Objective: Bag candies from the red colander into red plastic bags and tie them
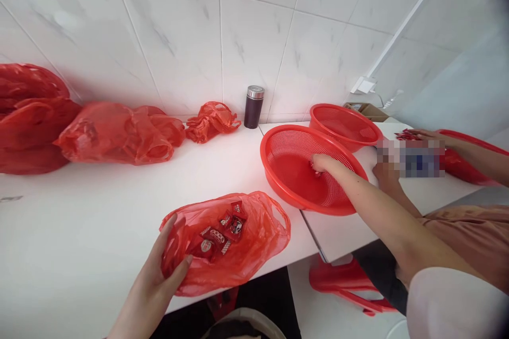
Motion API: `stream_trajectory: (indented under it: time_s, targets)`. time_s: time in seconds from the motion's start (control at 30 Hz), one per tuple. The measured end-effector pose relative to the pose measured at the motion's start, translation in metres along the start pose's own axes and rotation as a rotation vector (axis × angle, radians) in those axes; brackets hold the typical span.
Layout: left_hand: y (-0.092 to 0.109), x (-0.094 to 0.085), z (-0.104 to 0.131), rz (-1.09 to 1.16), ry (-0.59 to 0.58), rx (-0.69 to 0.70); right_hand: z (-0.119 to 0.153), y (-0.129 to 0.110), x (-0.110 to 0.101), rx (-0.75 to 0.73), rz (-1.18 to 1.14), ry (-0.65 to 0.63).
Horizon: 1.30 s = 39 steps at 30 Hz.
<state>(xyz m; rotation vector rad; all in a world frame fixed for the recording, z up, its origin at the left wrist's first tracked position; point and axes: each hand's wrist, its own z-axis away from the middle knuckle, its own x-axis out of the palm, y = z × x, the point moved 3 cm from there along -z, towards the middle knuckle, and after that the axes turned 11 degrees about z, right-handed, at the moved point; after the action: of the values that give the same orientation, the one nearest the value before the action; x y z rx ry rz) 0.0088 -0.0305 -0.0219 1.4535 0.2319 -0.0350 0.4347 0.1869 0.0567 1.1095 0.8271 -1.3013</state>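
Observation:
My left hand [161,270] grips the near-left side of an open red plastic bag [254,243], thumb and fingers on either side of the film. Several red wrapped candies [218,238] lie inside the bag. My right hand [321,163] reaches into a large red perforated basket [286,196], its fingers curled together low inside. Something small and reddish shows at those fingertips, too hidden to name. No other items can be made out on the basket's floor.
Knotted red bags [119,132] and a crumpled one [212,121] line the wall beside a dark thermos [253,108]. Behind the large basket stands another red basket [342,124]. At right, another person's hand [423,135] touches red packets. A red stool [342,280] stands below.

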Motion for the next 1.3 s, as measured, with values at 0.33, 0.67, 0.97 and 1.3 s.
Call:
stream_trajectory:
  time_s: [0.33,0.67,0.97,1.3]
  targets:
    - [0.027,0.018,-0.004,0.095,0.004,0.003,0.144,-0.154,-0.031,-0.756,-0.556,0.228]
    - [0.014,0.008,-0.005,0.056,0.041,-0.040,0.171,-0.076,0.039,-0.266,-0.364,0.736]
    - [0.026,0.018,-0.012,0.099,0.072,-0.016,0.198,-0.096,0.093,-0.288,-0.339,0.738]
    - [0.016,-0.006,0.001,0.215,0.338,0.041,0.184,-0.099,0.061,-0.346,-0.788,0.852]
